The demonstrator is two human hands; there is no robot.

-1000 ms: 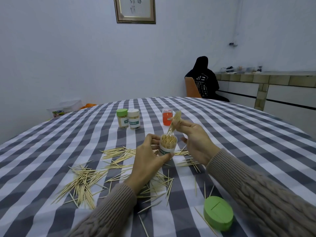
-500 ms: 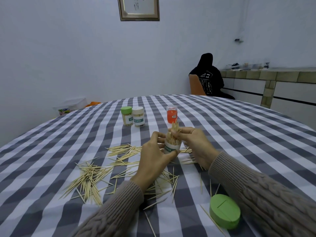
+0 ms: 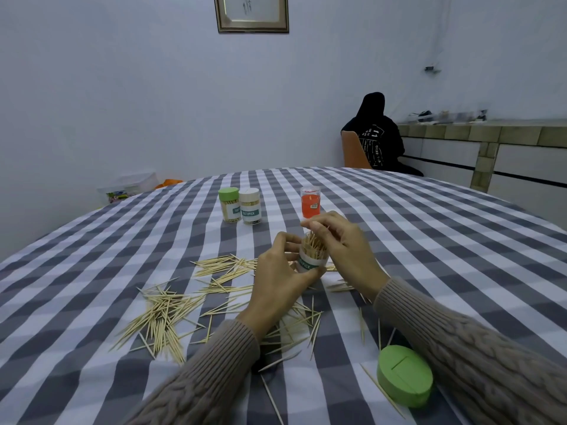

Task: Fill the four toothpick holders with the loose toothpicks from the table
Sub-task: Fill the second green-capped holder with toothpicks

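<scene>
My left hand point(image 3: 277, 282) grips an open clear toothpick holder point(image 3: 310, 263) with a green label, held just above the table and full of upright toothpicks. My right hand point(image 3: 343, 243) is over its mouth, fingertips pinching the tops of the toothpicks standing in it. Its green lid point(image 3: 404, 380) lies on the cloth at the near right. Loose toothpicks point(image 3: 162, 314) are scattered left of and under my hands. Three closed holders stand farther back: a green-lidded holder point(image 3: 229, 205), a cream-lidded holder point(image 3: 250, 207) and a red holder point(image 3: 310, 202).
The round table point(image 3: 429, 240) has a grey and white checked cloth. A person in black sits on a chair point(image 3: 352, 151) beyond the far edge, back turned. A plastic box point(image 3: 129, 187) stands on the floor at the left. A tiled counter point(image 3: 491, 148) runs along the right wall.
My right hand has come down from above onto the holder's mouth, bringing its pinch of toothpicks in among the rest. My left hand keeps its grip on the holder.
</scene>
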